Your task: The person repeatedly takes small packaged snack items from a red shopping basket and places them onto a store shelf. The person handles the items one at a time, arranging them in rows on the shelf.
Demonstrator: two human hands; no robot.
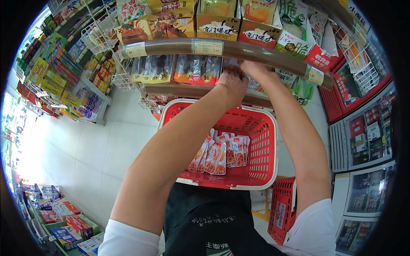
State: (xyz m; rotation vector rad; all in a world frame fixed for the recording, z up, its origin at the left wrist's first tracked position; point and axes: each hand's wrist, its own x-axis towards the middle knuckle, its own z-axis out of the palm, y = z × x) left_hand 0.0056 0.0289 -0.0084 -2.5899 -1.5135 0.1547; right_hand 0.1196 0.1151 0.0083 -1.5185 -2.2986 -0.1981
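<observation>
Both hands reach into the lower level of a snack shelf, just under the brown rounded edge (176, 47) of the level above. My left hand (233, 85) touches or grips something at a clear-wrapped snack packet (231, 64); its fingertips are hidden. Beside it, my right hand (254, 68) goes in under the shelf edge, its fingers out of sight. Whether either hand holds a packet cannot be made out. Below my forearms is a red plastic shopping basket (262, 153) with a white rim. Several small snack packets (215, 156) lie in it, partly behind my left forearm.
Display boxes of packets (197, 68) stand left of my hands. Bagged snacks (173, 22) fill the upper level. A second red basket (282, 208) is at my right side. Glass-door coolers (368, 137) line the right; a wire rack (123, 81) and product stands (57, 76) are left.
</observation>
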